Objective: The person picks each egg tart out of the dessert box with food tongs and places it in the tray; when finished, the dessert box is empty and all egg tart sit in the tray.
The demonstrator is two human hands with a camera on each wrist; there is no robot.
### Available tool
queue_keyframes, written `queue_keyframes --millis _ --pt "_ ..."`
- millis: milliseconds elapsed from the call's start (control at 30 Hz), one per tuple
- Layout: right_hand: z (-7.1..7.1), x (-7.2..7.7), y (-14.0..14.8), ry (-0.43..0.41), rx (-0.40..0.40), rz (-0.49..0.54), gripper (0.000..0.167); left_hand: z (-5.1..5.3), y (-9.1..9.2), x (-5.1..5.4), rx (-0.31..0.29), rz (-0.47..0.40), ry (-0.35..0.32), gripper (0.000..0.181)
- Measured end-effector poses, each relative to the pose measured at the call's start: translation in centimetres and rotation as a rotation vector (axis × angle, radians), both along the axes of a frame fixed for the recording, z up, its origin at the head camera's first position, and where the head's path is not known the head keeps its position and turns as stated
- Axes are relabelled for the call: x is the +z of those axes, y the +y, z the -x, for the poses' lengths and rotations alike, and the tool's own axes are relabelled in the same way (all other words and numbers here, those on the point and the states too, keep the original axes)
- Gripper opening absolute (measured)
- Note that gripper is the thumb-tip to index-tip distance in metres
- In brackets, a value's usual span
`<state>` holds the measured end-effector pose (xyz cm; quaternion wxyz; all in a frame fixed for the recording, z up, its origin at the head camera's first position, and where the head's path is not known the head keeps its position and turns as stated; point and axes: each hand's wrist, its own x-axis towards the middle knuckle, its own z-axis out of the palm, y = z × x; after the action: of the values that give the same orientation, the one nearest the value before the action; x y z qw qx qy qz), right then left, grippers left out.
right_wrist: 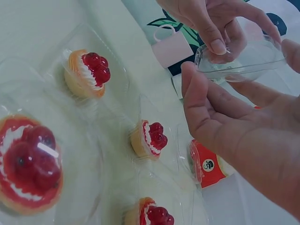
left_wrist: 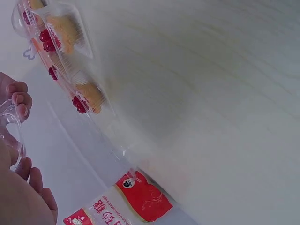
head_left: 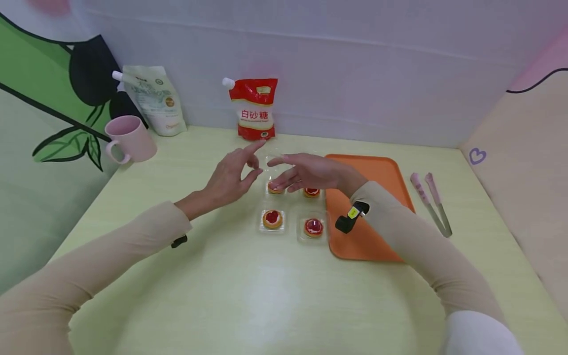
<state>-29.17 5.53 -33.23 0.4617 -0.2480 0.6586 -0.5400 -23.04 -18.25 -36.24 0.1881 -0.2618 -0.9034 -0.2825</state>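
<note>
Between my two hands is a clear plastic box or lid point(right_wrist: 241, 63), nearly invisible in the head view. My left hand point(head_left: 230, 172) pinches its edge, with the index finger stretched along it. From the other side my right hand point(head_left: 312, 171) grips it between the thumb and fingertips. Below the hands, several cherry-topped tarts sit on the table in clear plastic packs, among them a front left tart point(head_left: 272, 219) and a front right tart point(head_left: 313, 227). A back right tart point(head_left: 311, 193) shows beside the right hand, whose fingers partly cover a back left tart point(head_left: 274, 188).
An orange tray point(head_left: 368, 241) lies under my right forearm, with tongs point(head_left: 432, 204) to its right. At the back stand a red sugar pouch point(head_left: 255, 109), a white pouch point(head_left: 157, 101) and a pink mug point(head_left: 133, 140). A wall point(head_left: 310, 74) closes the far edge.
</note>
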Motion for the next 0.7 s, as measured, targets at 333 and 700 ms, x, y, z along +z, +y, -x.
queue_keyframes --millis 333,700 --pt "0.7 0.1 -1.4 0.031 -0.107 -0.01 0.053 0.5 -0.7 0.5 0.023 -0.039 -0.045 0.062" --pt "1.8 -0.9 -3.1 0.275 -0.153 -0.061 0.057 1.8 -2.7 0.2 0.176 -0.058 -0.273 0.064"
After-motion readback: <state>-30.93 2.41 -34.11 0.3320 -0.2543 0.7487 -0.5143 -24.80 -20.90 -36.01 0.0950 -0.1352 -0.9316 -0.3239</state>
